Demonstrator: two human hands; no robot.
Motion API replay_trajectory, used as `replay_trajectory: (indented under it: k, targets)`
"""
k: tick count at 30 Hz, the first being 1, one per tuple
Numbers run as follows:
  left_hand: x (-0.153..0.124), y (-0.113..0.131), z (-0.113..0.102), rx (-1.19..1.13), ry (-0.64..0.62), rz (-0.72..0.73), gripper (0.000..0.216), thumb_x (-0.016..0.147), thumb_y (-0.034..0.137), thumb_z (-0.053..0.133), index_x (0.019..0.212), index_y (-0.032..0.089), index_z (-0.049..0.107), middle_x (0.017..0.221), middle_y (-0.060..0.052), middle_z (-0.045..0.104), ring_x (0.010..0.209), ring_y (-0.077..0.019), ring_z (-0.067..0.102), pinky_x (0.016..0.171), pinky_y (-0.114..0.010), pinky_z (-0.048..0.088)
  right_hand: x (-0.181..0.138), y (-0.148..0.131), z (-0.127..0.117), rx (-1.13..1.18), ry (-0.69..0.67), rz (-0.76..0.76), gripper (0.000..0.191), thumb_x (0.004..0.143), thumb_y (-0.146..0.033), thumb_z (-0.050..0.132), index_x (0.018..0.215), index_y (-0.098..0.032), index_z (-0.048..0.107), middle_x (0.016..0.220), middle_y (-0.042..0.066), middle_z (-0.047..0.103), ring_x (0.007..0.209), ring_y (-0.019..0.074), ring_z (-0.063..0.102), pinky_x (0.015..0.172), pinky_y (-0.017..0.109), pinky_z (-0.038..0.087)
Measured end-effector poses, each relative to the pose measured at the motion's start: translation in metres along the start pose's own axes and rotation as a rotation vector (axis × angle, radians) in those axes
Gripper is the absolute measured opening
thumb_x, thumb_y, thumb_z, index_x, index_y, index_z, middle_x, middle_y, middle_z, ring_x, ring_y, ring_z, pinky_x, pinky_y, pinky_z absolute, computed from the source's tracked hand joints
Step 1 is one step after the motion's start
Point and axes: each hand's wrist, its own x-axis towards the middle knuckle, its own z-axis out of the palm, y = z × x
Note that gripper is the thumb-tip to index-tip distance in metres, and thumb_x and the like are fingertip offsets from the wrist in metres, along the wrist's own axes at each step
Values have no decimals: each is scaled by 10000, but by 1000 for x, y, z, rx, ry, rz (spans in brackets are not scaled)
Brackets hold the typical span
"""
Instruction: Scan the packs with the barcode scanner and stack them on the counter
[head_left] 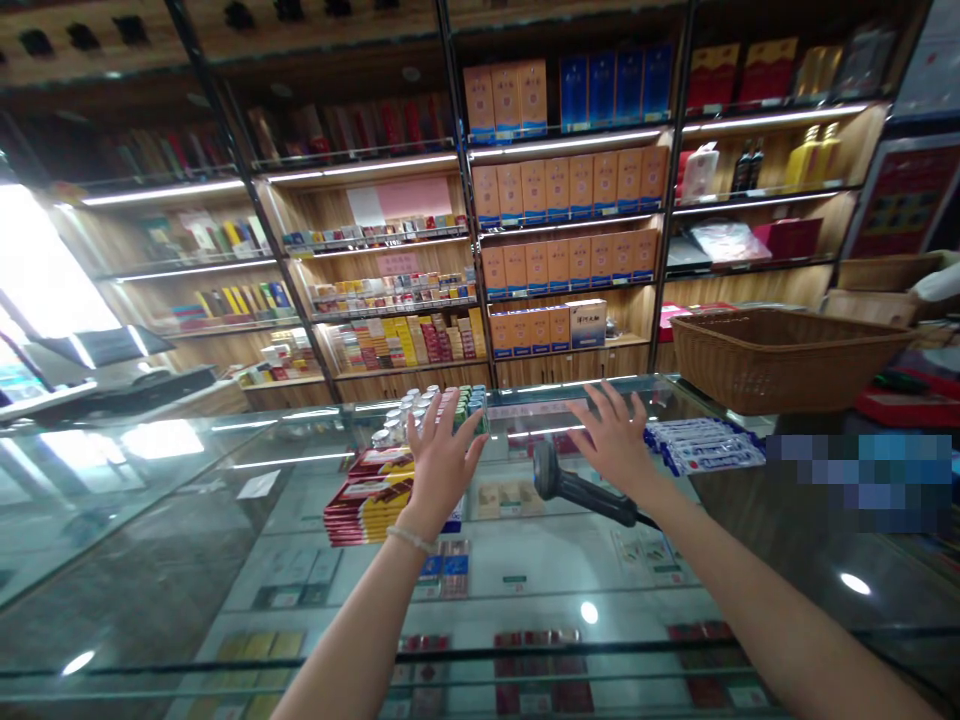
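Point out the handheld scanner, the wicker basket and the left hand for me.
Handheld scanner (594,497): head view, on its dark handle.
Wicker basket (776,362): head view, on its woven outer wall.
Left hand (442,458): head view, on the back of the hand.

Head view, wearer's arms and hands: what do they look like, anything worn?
Left hand and right hand are ungloved. A thin, pale bracelet, apparently beaded, circles the left wrist; none shows on the right. No sleeves in view on either forearm.
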Motion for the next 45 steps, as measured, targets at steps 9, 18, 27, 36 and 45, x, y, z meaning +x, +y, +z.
replay_trajectory:
  k: [9,18,27,36,45]
  targets:
    - [0,-15,-13,-15,-64,-102,373,980,422,572,1319,336,702,1670,-73,389,1565,-370,268,1261,-678,150,0,2,-2,-11,-23,-7,372,1020,-433,524,1318,-275,681,1514,124,562,1462,322,384,1196,603,152]
    - [-3,-35,-30,82,-281,-186,383,939,440,630,1296,332,715,1665,-111,386,1555,-406,262,1234,-707,175,21,-38,-6,19,-52,-160,398,1031,-454,486,1327,-269,675,1543,114,548,1479,303,358,1216,587,105]
    - [-10,-56,-27,71,-292,-200,361,855,337,716,1215,331,745,1610,-96,476,1528,-427,303,1214,-740,189,47,-74,14,74,-151,-253,415,990,-450,562,1341,-258,671,1579,144,494,1501,343,325,1228,618,77]
    - [-22,-66,-32,44,-473,-159,240,769,401,826,955,266,754,1663,-94,397,1567,-441,226,1205,-759,158,81,-114,52,170,-290,-575,353,927,-441,700,1270,-361,717,1621,72,434,1537,345,269,1235,584,120]
    - [-26,-51,-50,116,-638,-38,324,695,347,876,974,246,746,1658,-129,398,1587,-429,178,1233,-736,116,82,-149,90,191,-322,-698,293,831,-349,817,1120,-344,774,1631,62,425,1524,353,299,1253,630,89]
